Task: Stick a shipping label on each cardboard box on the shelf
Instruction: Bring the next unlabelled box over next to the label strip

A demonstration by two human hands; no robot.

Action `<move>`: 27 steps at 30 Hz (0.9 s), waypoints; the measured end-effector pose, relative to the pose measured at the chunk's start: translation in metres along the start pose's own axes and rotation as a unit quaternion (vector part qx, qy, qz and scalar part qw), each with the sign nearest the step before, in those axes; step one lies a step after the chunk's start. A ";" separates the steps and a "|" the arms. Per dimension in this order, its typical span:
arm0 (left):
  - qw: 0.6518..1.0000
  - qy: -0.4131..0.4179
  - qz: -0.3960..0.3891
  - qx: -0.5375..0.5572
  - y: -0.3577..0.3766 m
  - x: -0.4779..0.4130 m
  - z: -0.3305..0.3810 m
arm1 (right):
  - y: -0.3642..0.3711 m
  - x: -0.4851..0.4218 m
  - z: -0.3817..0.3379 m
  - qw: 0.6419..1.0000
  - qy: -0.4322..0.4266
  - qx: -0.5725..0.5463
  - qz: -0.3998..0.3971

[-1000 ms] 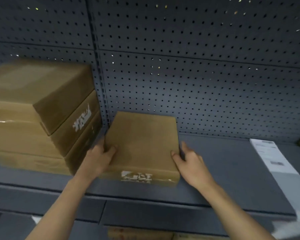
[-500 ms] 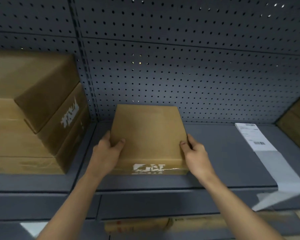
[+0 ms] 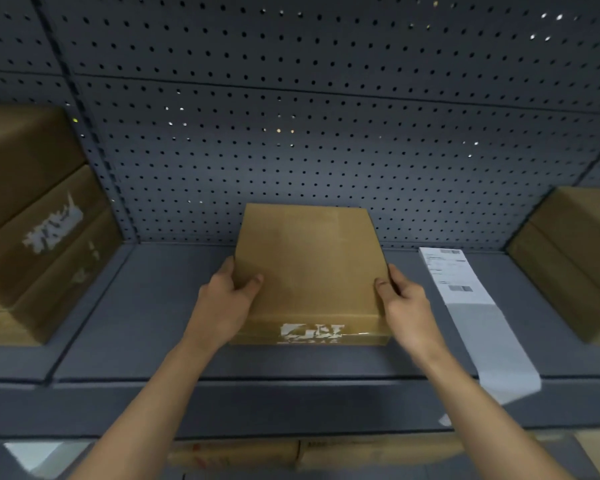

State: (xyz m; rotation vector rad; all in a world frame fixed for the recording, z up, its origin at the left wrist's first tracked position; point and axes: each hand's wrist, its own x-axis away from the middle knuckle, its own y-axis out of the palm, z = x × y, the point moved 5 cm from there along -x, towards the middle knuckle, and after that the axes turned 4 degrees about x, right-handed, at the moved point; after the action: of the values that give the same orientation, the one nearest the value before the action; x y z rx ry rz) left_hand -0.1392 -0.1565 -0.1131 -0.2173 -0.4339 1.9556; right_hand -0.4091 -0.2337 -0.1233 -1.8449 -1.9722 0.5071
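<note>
Two hands for one flat box, says the first; why both?

The second: To square it up, I'd say. The left hand [image 3: 226, 299] grips the left edge, thumb on top, fingers curled down the side; the right hand [image 3: 404, 303] does the same on the right edge. Held from both sides, the box [image 3: 309, 265] can slide or turn without skewing.

The first: Where does it sit?

The second: On the grey shelf [image 3: 153, 323], about the middle, near the front lip, printed short face toward the person. Whether it is lifted a hair I cannot tell. Its top is bare brown card; I see no label on it.

The first: And the labels?

The second: A white strip of labels [image 3: 465, 296] lies on the shelf just beside the right hand, printed end toward the back, blank tail hanging over the front edge. Probably parked there so that hand need only shift sideways to peel one.

The first: What else?

The second: A stack of boxes [image 3: 32, 220] at the left end, a single box [image 3: 575, 258] at the right end, both well apart from the held one, with the perforated back panel [image 3: 326, 133] behind. The middle looks kept free as a working spot; this box is likely being set straight before labelling.
</note>
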 end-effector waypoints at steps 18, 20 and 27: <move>0.996 -0.072 0.060 0.000 0.094 0.020 0.023 | -0.063 -0.030 0.056 0.995 -0.016 0.027 -0.090; 0.996 -0.075 0.047 -0.006 0.094 0.019 0.024 | -0.063 -0.031 0.057 0.996 -0.012 0.026 -0.090; 0.993 -0.094 0.035 -0.061 0.094 0.013 0.032 | -0.064 -0.034 0.057 0.997 -0.004 0.006 -0.082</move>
State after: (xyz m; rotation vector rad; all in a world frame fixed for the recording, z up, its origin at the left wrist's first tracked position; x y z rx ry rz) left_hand -0.2347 -0.1848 -0.1203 -0.1271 -0.6790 2.0280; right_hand -0.4915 -0.2722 -0.1406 -1.6580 -2.0981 0.4755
